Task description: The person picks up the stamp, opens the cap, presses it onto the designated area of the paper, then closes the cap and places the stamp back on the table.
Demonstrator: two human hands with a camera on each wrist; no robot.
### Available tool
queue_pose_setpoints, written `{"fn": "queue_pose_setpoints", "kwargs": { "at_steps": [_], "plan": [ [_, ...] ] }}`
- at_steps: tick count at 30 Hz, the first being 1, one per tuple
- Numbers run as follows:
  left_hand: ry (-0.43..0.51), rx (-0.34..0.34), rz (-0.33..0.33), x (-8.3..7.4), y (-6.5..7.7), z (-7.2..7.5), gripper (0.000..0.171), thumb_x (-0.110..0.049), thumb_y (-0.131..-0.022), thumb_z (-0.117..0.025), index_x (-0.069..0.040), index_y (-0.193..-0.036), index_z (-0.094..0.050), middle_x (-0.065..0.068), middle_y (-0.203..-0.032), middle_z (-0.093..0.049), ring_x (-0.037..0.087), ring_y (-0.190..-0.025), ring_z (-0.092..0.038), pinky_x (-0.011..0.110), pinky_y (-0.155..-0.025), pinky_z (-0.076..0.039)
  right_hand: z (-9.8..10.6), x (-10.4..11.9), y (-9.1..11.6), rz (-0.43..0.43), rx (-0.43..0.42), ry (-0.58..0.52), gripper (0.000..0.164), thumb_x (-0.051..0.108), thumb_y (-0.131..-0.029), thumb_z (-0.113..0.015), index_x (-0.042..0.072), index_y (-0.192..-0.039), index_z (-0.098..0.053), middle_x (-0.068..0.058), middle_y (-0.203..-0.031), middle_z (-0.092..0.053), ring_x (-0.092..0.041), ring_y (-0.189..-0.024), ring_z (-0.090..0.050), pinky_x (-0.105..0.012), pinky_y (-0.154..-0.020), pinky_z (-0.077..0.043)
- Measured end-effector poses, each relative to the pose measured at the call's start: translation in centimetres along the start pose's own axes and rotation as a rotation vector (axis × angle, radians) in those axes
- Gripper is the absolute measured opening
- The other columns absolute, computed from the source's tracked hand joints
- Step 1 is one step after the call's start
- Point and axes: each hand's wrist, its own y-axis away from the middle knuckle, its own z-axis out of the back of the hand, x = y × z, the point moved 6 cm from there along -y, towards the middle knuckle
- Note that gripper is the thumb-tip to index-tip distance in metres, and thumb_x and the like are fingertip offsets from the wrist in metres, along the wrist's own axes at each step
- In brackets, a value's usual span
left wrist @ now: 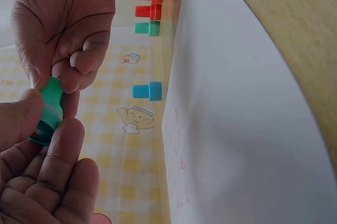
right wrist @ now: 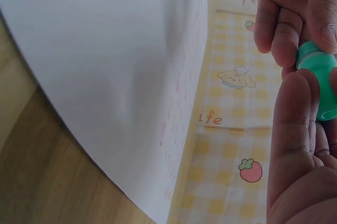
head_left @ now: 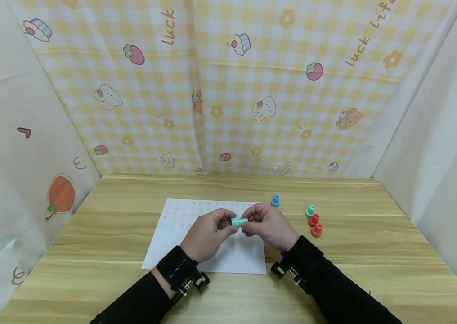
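A small green toy stamp (head_left: 239, 222) is held level between both hands, above a white sheet of paper (head_left: 228, 252). My left hand (head_left: 206, 236) pinches its wider end between thumb and fingers. At the narrower end, my right hand (head_left: 273, 227) grips with thumb and fingertips. In the left wrist view the stamp (left wrist: 51, 103) shows a dark, hollow-looking wide end with a speck of red. Fingers cover part of the stamp (right wrist: 321, 79) in the right wrist view. Rows of small reddish marks run across the paper's upper part.
A blue stamp (head_left: 275, 201) stands just beyond the paper's upper right corner. Farther right on the wooden table (head_left: 374, 252) are another green stamp (head_left: 310, 211) and two red stamps, one (head_left: 314, 219) behind the other (head_left: 316, 230). A checked cloth (head_left: 228, 90) hangs behind the table.
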Motion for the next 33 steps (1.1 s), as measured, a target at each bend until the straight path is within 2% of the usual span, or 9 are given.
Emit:
{"fn": "queue_pose_setpoints", "kwargs": {
  "at_steps": [22,26,30,33],
  "plan": [
    [-0.001,0.002,-0.010,-0.1,0.1,-0.1,0.023,-0.019,-0.098,-0.077,-0.013,-0.119,-0.073,-0.009,-0.094,-0.074,0.006,-0.084,-0.066,0.024,-0.073,-0.054,-0.1,0.2,0.5,0.000,-0.018,0.025,0.016,-0.001,-0.094,-0.073,-0.009,-0.107,-0.068,-0.009,-0.088,-0.074,-0.013,-0.080,-0.069,-0.026,-0.075,-0.061],
    [-0.003,0.007,-0.023,-0.2,0.1,-0.2,0.022,-0.018,-0.098,-0.077,-0.013,-0.119,-0.073,-0.009,-0.094,-0.074,0.006,-0.082,-0.066,0.024,-0.072,-0.054,0.1,0.2,0.6,-0.020,-0.030,0.061,0.014,0.001,-0.094,-0.074,-0.005,-0.105,-0.069,-0.006,-0.088,-0.074,-0.013,-0.080,-0.069,-0.030,-0.077,-0.062],
    [0.015,0.042,-0.012,0.0,0.0,-0.4,0.025,-0.019,-0.099,-0.075,-0.013,-0.124,-0.071,-0.005,-0.103,-0.075,0.007,-0.089,-0.070,0.025,-0.075,-0.057,0.2,0.5,0.6,-0.019,-0.029,0.148,0.011,0.004,-0.095,-0.075,0.000,-0.105,-0.071,-0.005,-0.087,-0.074,-0.014,-0.080,-0.069,-0.042,-0.080,-0.063],
    [0.032,0.092,0.021,0.3,0.1,-0.5,0.036,-0.022,-0.101,-0.073,-0.012,-0.135,-0.066,0.000,-0.123,-0.074,0.013,-0.105,-0.074,0.031,-0.084,-0.061,0.5,1.2,0.6,0.001,-0.031,0.244,0.010,0.007,-0.096,-0.075,0.003,-0.104,-0.072,-0.004,-0.088,-0.074,-0.015,-0.078,-0.068,-0.039,-0.077,-0.061]
  ]
}}
